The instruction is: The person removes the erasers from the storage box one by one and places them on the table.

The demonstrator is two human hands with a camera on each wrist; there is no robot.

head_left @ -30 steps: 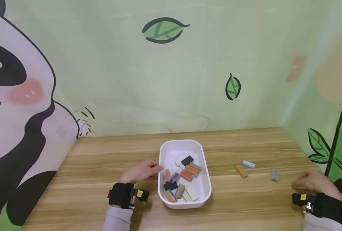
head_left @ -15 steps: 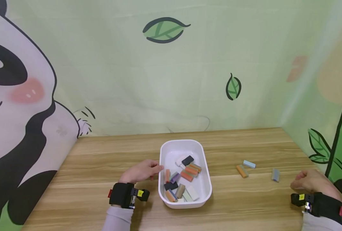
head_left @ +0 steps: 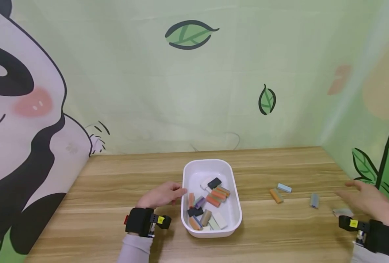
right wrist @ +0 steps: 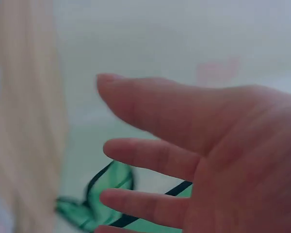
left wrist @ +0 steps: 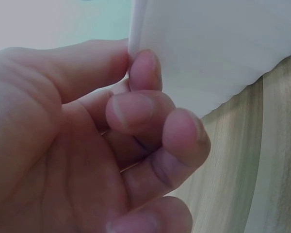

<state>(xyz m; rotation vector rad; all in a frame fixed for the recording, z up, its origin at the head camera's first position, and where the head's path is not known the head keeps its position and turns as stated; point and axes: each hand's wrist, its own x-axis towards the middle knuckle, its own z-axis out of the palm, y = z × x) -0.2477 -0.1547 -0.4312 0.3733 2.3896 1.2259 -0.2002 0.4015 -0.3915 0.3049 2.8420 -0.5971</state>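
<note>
My left hand (head_left: 161, 195) pinches the left rim of a white plastic tub (head_left: 237, 210). In the left wrist view, thumb and index fingertip meet at the tub's wall (left wrist: 208, 53). Small coloured bars lie inside, among them a purple bar (head_left: 199, 202), an orange bar (head_left: 213, 200) and a black bar (head_left: 214, 183). My right hand (head_left: 366, 201) is raised over the table's right side, holding nothing, its fingers spread apart in the right wrist view. Just below and left of it lies a greyish bar (head_left: 343, 212), partly overlapped by the wrist camera.
On the wooden table (head_left: 263, 241), right of the tub, lie a blue-grey bar (head_left: 314, 201), an orange and grey bar (head_left: 276, 196) and a light blue bar (head_left: 284, 188). A printed cloth backdrop (head_left: 142, 91) stands along the back and sides.
My right hand has opened and moved up and to the right, and a greyish bar now shows on the table beneath it. The left hand and tub stay in place.
</note>
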